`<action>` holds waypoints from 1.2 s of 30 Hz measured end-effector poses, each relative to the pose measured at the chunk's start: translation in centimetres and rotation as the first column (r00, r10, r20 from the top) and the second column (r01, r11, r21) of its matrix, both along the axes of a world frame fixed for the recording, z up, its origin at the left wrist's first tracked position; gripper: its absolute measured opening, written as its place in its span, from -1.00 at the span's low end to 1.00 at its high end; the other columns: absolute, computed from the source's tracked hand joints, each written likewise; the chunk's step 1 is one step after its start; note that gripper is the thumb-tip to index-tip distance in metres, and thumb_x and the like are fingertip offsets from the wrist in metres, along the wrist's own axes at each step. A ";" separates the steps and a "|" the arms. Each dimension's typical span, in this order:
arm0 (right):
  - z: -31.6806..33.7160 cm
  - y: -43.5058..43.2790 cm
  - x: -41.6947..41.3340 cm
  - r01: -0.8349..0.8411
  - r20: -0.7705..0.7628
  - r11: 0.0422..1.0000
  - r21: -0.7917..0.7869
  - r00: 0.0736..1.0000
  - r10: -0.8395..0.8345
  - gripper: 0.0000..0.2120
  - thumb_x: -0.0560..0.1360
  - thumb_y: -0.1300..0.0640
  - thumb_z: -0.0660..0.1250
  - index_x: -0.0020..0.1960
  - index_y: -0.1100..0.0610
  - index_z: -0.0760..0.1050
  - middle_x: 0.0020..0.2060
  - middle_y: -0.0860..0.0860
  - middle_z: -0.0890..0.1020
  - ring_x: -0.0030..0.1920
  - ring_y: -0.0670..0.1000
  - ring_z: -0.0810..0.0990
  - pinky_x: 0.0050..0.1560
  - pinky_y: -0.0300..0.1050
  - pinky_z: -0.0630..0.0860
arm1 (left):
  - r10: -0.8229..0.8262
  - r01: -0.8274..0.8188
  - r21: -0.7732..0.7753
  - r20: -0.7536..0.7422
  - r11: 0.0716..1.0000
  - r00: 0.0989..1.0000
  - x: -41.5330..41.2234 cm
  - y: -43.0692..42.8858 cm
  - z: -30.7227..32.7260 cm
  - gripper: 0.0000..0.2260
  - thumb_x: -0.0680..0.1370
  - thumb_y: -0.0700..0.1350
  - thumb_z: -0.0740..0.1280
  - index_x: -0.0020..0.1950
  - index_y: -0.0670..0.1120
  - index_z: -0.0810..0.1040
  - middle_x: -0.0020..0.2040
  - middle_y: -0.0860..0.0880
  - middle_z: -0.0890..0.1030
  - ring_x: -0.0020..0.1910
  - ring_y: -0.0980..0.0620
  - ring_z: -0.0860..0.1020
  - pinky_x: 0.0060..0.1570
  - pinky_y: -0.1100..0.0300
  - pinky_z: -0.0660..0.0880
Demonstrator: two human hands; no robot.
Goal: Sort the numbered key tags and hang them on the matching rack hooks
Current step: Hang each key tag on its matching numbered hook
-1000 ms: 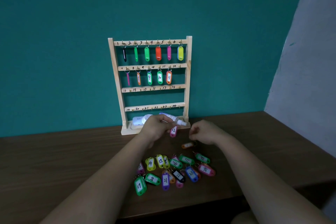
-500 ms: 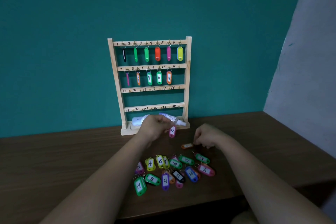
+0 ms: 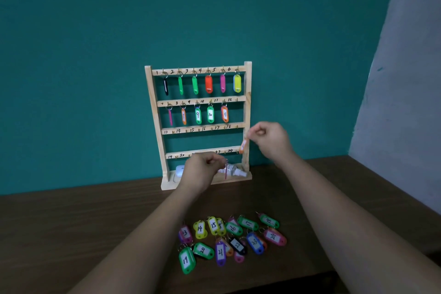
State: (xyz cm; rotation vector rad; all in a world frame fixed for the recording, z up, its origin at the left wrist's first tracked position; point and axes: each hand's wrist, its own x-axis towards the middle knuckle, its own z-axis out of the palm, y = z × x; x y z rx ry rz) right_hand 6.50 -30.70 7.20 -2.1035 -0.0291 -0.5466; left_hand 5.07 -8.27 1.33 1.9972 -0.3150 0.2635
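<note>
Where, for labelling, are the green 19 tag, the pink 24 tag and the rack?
green 19 tag (image 3: 186,259), head view, white label.
pink 24 tag (image 3: 273,236), head view, white label.
rack (image 3: 155,112), head view, left post.

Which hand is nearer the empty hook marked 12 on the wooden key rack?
Right. The right hand sits below and right of the empty hook marked 12; the left hand is farther down, at the wooden rack's base.

Teal wall (image 3: 95,55), pale wood rack (image 3: 248,83), dark brown table (image 3: 71,234), orange tag (image 3: 243,146), pink tag (image 3: 226,172)
</note>
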 end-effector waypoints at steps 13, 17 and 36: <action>7.3 2.9 4.4 0.050 0.176 0.994 0.101 0.982 -0.067 -0.81 0.58 0.16 0.48 -0.20 0.00 0.65 -0.26 -0.14 0.68 -0.20 -0.14 0.63 -0.17 -0.25 0.47 | 0.019 -0.020 0.001 0.129 1.000 0.991 1.7 0.2 7.4 -0.93 0.57 -0.04 0.52 -0.09 0.02 0.79 -0.09 0.19 0.76 -0.01 0.18 0.68 0.00 0.18 0.58; 7.5 2.9 4.7 0.097 0.151 0.994 0.058 0.983 -0.105 -0.86 0.59 0.17 0.43 -0.14 0.06 0.67 -0.19 -0.09 0.72 -0.16 -0.14 0.65 -0.18 -0.24 0.49 | 0.050 -0.061 0.062 0.168 0.996 0.984 2.4 0.2 9.2 -0.92 0.59 -0.04 0.51 -0.08 0.03 0.78 -0.12 0.21 0.74 -0.13 0.31 0.64 -0.18 0.36 0.50; 1.8 3.3 1.0 0.119 0.107 0.988 0.097 0.986 -0.129 -0.84 0.60 0.15 0.32 -0.14 0.04 0.58 -0.26 -0.01 0.66 -0.20 0.07 0.63 -0.26 -0.13 0.44 | 0.178 -0.236 0.189 0.280 0.953 0.943 6.4 -4.8 15.7 -0.87 0.58 -0.04 0.47 -0.15 0.04 0.76 -0.26 0.12 0.71 -0.28 0.11 0.66 -0.22 0.20 0.59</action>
